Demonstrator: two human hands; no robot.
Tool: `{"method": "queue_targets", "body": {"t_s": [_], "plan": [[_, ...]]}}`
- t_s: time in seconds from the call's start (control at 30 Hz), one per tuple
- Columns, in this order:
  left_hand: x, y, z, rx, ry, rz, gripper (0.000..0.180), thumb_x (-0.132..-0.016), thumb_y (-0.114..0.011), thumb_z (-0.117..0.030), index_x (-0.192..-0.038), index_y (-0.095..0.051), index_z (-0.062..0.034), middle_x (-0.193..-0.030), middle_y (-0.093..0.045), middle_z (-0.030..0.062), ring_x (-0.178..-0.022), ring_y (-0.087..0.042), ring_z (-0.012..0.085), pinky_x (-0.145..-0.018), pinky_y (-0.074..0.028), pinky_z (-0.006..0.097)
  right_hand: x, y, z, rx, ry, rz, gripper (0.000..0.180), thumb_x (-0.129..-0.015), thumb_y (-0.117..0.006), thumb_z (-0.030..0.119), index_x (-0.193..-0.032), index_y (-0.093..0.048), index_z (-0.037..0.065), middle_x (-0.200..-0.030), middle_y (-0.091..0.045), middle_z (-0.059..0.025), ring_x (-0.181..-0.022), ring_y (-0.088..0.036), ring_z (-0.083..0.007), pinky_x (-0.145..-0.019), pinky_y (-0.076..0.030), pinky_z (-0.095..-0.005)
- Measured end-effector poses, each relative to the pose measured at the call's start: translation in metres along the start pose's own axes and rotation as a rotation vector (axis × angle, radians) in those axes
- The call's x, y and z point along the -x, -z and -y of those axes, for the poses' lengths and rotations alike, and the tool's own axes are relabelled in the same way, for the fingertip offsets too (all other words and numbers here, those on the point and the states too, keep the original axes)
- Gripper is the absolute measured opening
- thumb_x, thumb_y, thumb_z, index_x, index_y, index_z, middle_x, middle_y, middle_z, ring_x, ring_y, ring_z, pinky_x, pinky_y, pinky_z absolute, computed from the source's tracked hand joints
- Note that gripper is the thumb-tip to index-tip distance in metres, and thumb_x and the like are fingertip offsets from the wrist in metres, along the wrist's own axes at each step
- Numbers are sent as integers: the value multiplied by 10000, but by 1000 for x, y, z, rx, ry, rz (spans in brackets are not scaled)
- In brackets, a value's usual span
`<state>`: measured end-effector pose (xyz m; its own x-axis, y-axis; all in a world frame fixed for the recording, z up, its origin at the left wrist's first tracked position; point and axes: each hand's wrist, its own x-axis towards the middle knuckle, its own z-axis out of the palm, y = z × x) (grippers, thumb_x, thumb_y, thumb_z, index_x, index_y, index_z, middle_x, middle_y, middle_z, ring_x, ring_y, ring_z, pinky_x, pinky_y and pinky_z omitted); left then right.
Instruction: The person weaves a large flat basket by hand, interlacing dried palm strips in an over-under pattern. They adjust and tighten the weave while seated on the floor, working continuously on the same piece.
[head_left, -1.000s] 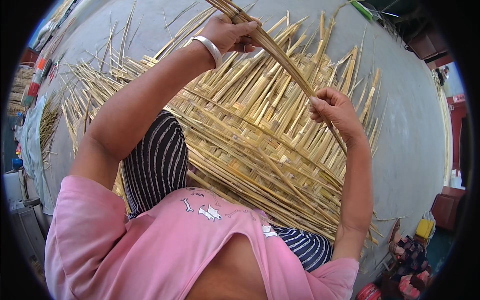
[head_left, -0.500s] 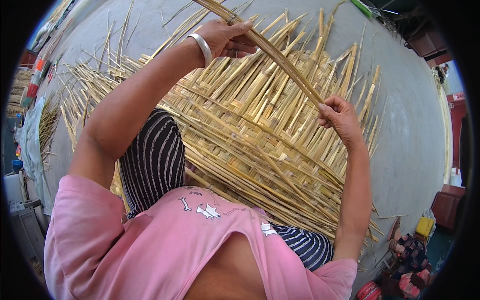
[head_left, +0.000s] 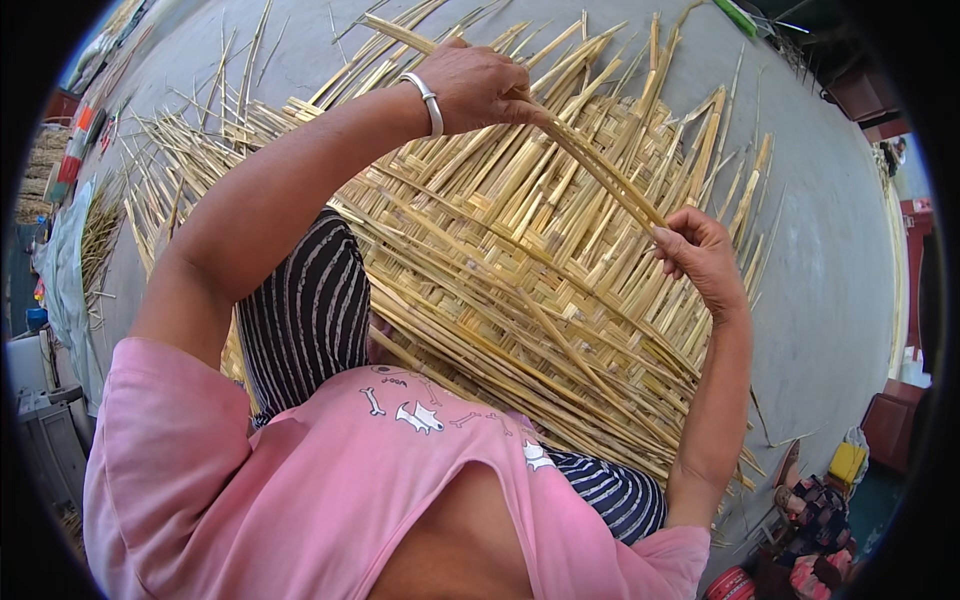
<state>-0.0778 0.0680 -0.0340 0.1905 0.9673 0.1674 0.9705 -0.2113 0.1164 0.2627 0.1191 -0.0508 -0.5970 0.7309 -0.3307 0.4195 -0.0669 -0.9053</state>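
Observation:
A long flat reed strip, pale yellow, is stretched between my hands above a half-woven mat. My left hand, with a silver bangle at the wrist, grips it partway along, and its far end sticks out to the upper left. My right hand pinches the strip's lower right end between thumb and fingers. Below lies the woven reed mat, its loose strip ends fanning out at the far side and the left. Several long strips lie slantwise across its near part, close to my striped trouser legs.
Grey floor surrounds the mat. Loose stalks and a pale plastic sheet are at the left, above a grey crate. At the lower right are a yellow container, a dark red box and patterned cloth.
My left hand has slid along the strip toward the right, its fingers now closed round it with the back of the hand up. My right hand has shifted slightly right and down.

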Motion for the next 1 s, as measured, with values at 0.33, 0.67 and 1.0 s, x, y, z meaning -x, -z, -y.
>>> {"method": "queue_targets", "body": {"t_s": [0.33,0.67,1.0], "plan": [[12,33,-45,895,-103,104,435,-737,-778,-170,-1108,-584,-50,-870,-654,28,-754,-601,67,-676,-488,204,-10,13,-39,-83,-95,34,160,-846,-673,193,-852,-565,75,-669,-594,-13,-520,-535,-65,-473,-429,-190],[8,26,-32,1198,-11,-12,270,-906,-583,-243,-1079,-660,-51,-931,-674,30,-831,-637,88,-760,-521,210,-12,2,-49,-288,-116,116,172,-843,-680,195,-869,-572,63,-684,-609,-30,-544,-550,-80,-490,-440,-196],[20,42,42,1632,89,-62,383,-979,-429,-296,-1139,-569,22,-886,-677,98,-845,-677,173,-753,-558,276,-19,1,-50,-231,-73,74,176,-842,-682,205,-876,-580,65,-682,-612,-26,-535,-550,-66,-488,-444,-190]]}}
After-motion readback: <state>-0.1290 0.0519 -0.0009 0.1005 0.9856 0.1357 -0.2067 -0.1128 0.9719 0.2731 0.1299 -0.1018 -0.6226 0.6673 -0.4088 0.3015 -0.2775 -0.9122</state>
